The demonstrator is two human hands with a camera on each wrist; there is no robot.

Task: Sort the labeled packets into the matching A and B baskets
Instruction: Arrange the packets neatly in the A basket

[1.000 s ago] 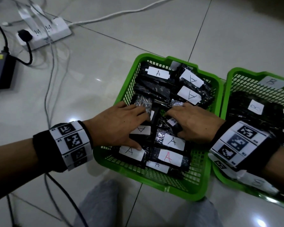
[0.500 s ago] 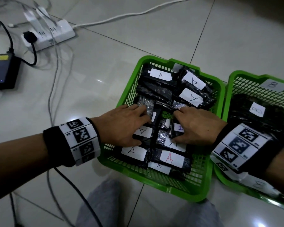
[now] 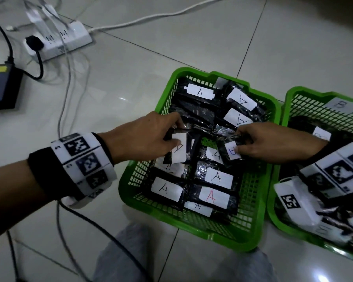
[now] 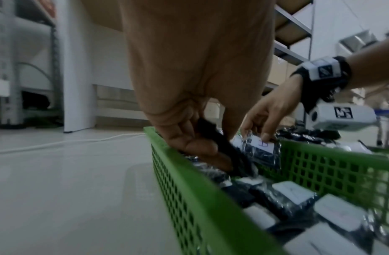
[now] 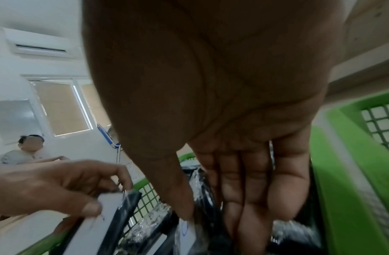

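Two green mesh baskets stand side by side on the floor. The left basket (image 3: 251, 224) holds several black packets with white A labels. The right basket (image 3: 289, 110) carries a B tag and more black packets. My left hand (image 3: 171, 137) pinches an A-labelled packet (image 3: 178, 148) lifted above the left basket; the same packet (image 4: 224, 148) shows in the left wrist view. My right hand (image 3: 239, 143) pinches a packet with a blue B label (image 3: 231, 150), thumb on the label, also raised over the left basket; this B packet (image 4: 261, 150) is seen from the side.
A white power strip (image 3: 59, 41) with plugs and cables lies far left, beside a black adapter box (image 3: 2, 86). A black cable (image 3: 102, 226) runs under my left wrist. My knees (image 3: 122, 253) are at the bottom edge. Another person (image 5: 25, 151) sits in the background.
Both hands rose from pressing among the packets in the left basket. The left now holds up an A packet and the right a blue B packet.
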